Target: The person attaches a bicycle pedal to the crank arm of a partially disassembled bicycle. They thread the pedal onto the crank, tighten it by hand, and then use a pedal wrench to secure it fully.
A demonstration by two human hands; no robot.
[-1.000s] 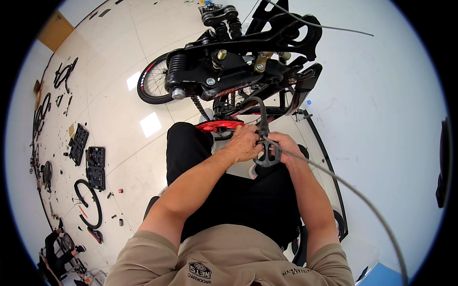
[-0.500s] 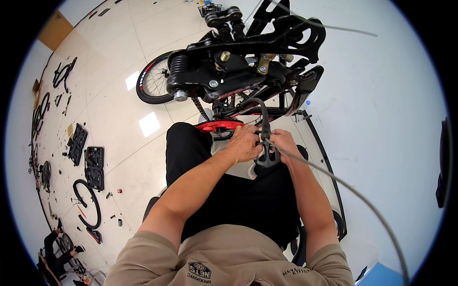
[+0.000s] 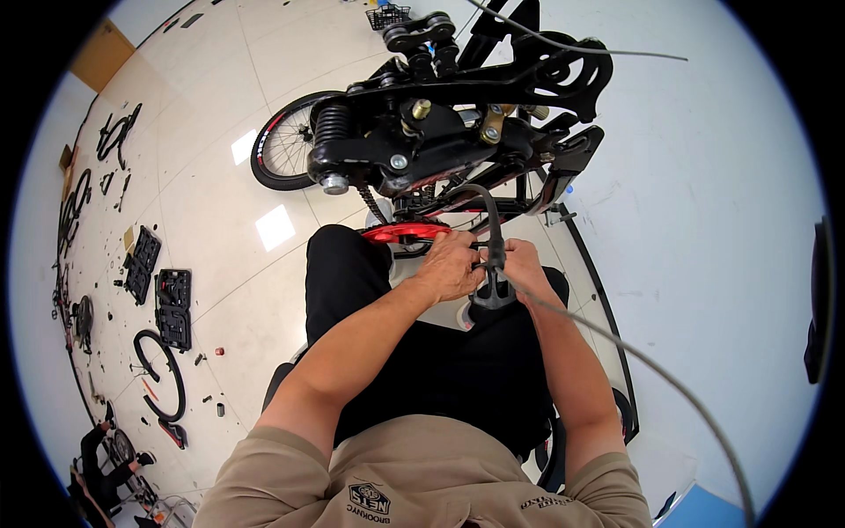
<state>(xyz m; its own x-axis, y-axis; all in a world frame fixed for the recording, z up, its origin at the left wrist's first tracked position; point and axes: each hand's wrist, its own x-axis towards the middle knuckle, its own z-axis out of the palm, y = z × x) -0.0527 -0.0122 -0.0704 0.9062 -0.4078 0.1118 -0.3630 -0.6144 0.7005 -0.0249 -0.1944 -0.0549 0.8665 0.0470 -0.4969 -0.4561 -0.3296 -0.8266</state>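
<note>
A black bicycle frame (image 3: 458, 132) stands upside down in front of me, with a coil shock (image 3: 327, 132) at its left and a red chainring (image 3: 407, 232) just below. My left hand (image 3: 451, 264) and my right hand (image 3: 521, 264) meet at a black brake lever (image 3: 491, 290) on the handlebar. Both hands are closed on that lever part. A black hose (image 3: 486, 211) curves up from it to the frame. A grey cable (image 3: 651, 370) runs from the lever down to the lower right. I sit with my black-trousered legs (image 3: 414, 361) under the hands.
A bicycle wheel (image 3: 280, 150) lies behind the frame on the tiled floor. Black tool trays (image 3: 172, 308), a loose tyre (image 3: 160, 374) and small parts lie scattered at the left. A white wall (image 3: 722, 220) rises at the right. A person (image 3: 97, 453) crouches at the lower left.
The view has tipped slightly, so the frame sits a little higher. Both hands stay on the brake lever with hardly any movement.
</note>
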